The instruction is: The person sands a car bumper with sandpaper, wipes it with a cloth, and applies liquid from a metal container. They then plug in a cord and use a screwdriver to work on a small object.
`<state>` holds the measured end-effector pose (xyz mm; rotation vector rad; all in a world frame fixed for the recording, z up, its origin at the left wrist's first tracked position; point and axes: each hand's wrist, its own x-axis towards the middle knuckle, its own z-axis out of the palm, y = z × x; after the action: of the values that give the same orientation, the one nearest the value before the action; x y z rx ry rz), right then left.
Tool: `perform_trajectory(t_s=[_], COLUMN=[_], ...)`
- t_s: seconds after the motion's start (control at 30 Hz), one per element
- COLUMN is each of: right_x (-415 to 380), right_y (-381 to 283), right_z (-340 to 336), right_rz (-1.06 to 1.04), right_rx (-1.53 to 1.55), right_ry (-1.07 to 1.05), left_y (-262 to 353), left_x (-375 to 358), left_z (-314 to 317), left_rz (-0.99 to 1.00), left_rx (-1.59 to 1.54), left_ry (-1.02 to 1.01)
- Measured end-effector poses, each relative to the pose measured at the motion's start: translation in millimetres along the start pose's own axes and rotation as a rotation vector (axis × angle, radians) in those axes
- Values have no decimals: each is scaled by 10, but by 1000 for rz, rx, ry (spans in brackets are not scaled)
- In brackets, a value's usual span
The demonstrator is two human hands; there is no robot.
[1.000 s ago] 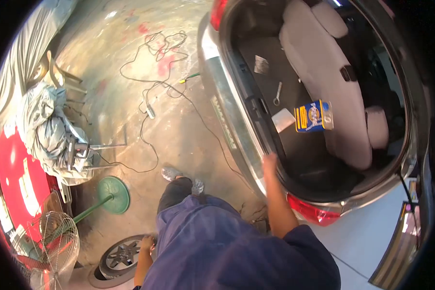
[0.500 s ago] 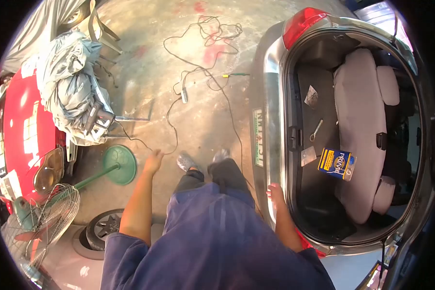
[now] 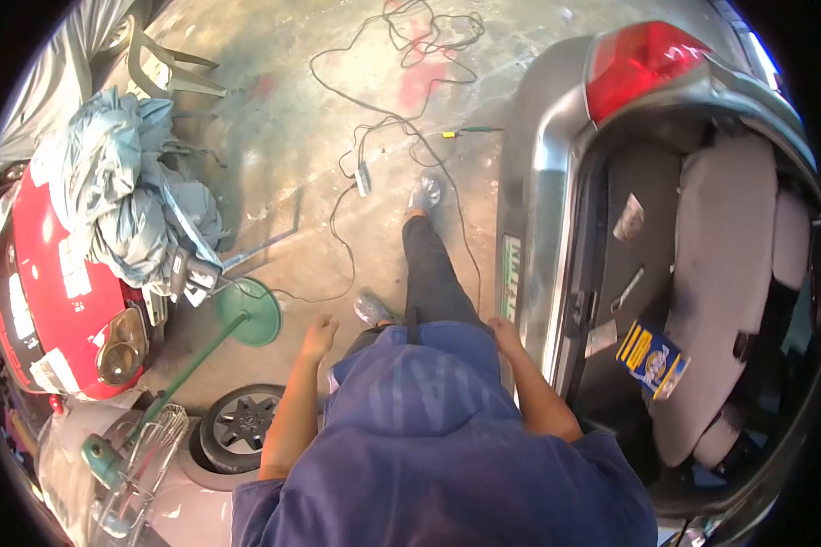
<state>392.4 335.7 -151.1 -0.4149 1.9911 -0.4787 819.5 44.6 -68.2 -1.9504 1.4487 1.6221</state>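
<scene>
My left hand (image 3: 319,335) hangs low over the floor, its fingers loosely apart and nothing in them. Nearest to it is the round green base (image 3: 251,314) of a stand fan. On the other side, my right hand (image 3: 505,335) hangs beside my blue shirt (image 3: 438,410), close to the rear bumper (image 3: 543,228) of a grey car. It holds nothing that I can see, and its fingers show only in part. Inside the open trunk lie a blue and yellow PRIME box (image 3: 652,358), a metal wrench-like tool (image 3: 627,288) and a clear packet (image 3: 628,219).
A black cord (image 3: 347,242) with a power strip (image 3: 363,180) winds across the floor ahead of my feet. To the left are a red car (image 3: 55,283), a crumpled grey cover (image 3: 128,182), a plastic chair (image 3: 160,68) and a wheel (image 3: 242,427).
My view has shifted, and one foot has stepped forward toward the power strip. Both arms have drawn closer to my body. The right hand has left its place by the trunk edge.
</scene>
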Motion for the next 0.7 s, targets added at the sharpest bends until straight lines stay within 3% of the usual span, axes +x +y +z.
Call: perform_trajectory(t_s=[0.03,0.1,0.17,0.23,0.37,0.5,0.63,0.7], right_x=[232,957,1784,2311,3431,4352,4917,5256], right_y=[-653,-1348,-1678,-2534,-3127,-3233,-3743,-3741], right_z=[-168,-307,-254,-225,295,1027,1732,2250], right_rz=[40,-21,66,88,-47,-329,-561,-680], right_rx=[-56,-305,92,109,28,-333,-834,-903], right_ry=[11,57,-50,-112,-246,-303,-401,-437], left_y=[-19,297,464,932,1931,1671,1146,1049], left_x=[109,563,787,1108,1805,3051,4290,4717], left_z=[-69,-225,-247,-261,-100,610,1397,1637], left_rz=[-38,-77,-146,-132,-175,-373,-568,-517], left_rx=[-7,-32,-63,-281,-644,-913,-1119,-1149], left_ry=[-3,17,23,69,144,63,13,-4])
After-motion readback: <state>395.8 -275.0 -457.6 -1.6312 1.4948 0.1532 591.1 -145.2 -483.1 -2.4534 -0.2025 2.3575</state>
